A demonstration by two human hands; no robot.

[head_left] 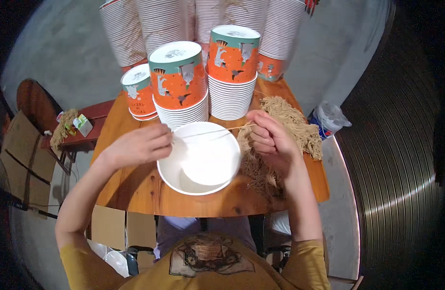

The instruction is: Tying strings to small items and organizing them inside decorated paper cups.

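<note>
The left hand (147, 142) and the right hand (272, 136) are each pinching a thin strand (241, 127), which is stretching nearly straight above the open white bucket (171, 166), and I'm thinking too hard a tug could snap it or slip it loose.

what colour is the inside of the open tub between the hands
Plain white inside; the open tub shows best in the head view.

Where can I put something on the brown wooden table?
On the table, front left, between the round white paper bucket and the left corner. Crowded behind, with orange patterned paper bucket stacks, and right, with a tan stringy heap.
</note>
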